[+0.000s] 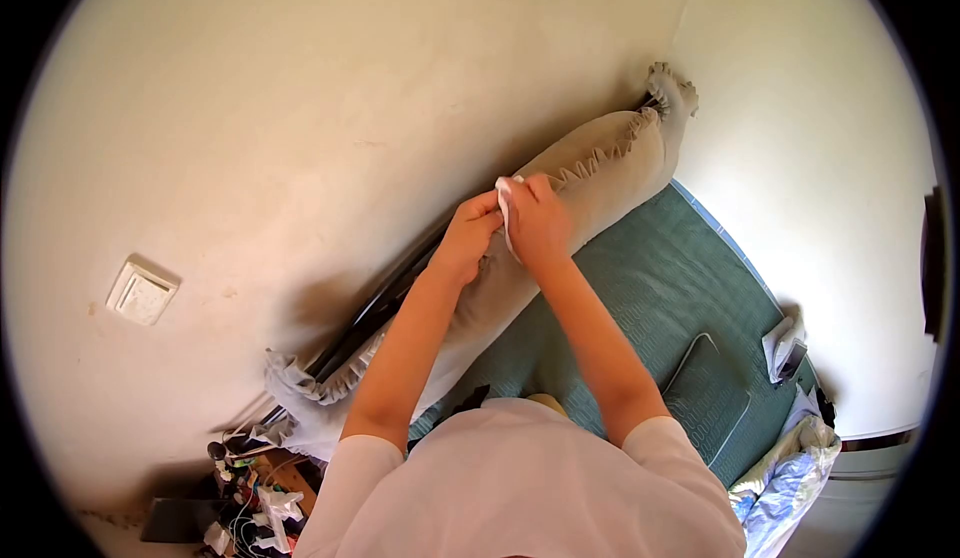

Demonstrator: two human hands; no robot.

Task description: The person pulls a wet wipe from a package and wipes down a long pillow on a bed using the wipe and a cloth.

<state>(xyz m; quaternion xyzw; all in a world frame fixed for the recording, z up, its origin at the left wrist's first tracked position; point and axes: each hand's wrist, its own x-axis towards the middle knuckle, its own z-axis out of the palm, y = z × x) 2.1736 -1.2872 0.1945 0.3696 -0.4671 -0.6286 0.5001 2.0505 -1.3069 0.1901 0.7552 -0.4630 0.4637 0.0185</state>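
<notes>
Here are the two hands, out front over the grey-beige padded headboard [612, 183] — and right between them, the white cloth [504, 200]! The right hand [541, 224] is folded around it; the left hand [468, 240] curls against it — pinching or merely touching, I can't tell.

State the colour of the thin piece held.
The thin piece is white, clearest in the head view.

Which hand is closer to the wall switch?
Left. The left hand is to the right of the wall switch in view; the right hand is farther right, beyond the left.
</notes>
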